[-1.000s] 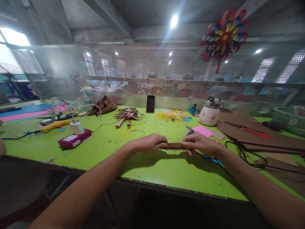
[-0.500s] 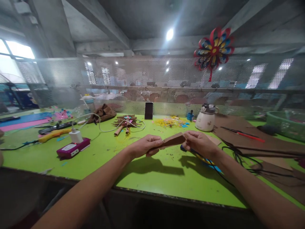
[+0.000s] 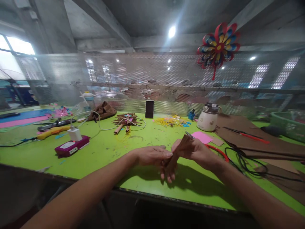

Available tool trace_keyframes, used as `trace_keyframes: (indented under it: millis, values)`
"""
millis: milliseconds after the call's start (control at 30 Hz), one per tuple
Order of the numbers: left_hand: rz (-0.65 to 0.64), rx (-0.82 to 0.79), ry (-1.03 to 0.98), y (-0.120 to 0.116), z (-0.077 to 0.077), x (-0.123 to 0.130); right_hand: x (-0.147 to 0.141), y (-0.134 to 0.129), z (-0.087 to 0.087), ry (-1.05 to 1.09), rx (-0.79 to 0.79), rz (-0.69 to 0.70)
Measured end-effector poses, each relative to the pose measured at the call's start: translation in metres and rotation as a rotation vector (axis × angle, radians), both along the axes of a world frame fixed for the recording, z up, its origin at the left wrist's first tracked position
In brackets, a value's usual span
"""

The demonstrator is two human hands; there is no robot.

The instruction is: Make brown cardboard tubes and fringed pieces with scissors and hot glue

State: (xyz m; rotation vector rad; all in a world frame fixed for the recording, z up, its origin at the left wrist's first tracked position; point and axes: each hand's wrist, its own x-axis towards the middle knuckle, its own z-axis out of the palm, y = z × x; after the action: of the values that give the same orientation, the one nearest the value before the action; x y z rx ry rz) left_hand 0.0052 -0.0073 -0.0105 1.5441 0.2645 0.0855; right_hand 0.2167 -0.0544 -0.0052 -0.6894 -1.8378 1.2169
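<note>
A strip of folded brown cardboard (image 3: 182, 148) is held between my two hands above the green table (image 3: 95, 159), tilted with its upper end toward the right. My left hand (image 3: 152, 156) pinches its lower part, with the thumb on top and some fingertips showing beneath. Closed around the upper part is my right hand (image 3: 194, 152), its fingers partly hidden by the cardboard. Behind the right hand, a tool with a red-orange handle (image 3: 218, 151) and a silvery tip is partly covered. Pink paper (image 3: 202, 137) lies just beyond that hand.
A purple power strip (image 3: 71, 147) with a white charger and a yellow-handled tool (image 3: 56, 132) are at left. A brown paper figure (image 3: 127, 121), phone (image 3: 149, 109) and yellow shreds (image 3: 170, 121) lie behind. A white jug (image 3: 207, 119), black cable (image 3: 247, 162) and brown sheets (image 3: 252, 133) are right.
The cardboard has gone from nearly level to steeply tilted. My hands have moved lower and closer together, and the pink paper and red-orange handle now show.
</note>
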Motion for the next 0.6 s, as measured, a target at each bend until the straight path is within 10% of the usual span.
trace_keyframes:
  millis: [300,600]
  values:
    - [0.509,0.321,-0.182,0.013,0.016,-0.006,0.004,0.006,0.001,-0.407,0.036,-0.013]
    - [0.373,0.930,0.113,0.011,0.002,0.005,-0.001,0.004,0.000,-0.851,0.287,-0.103]
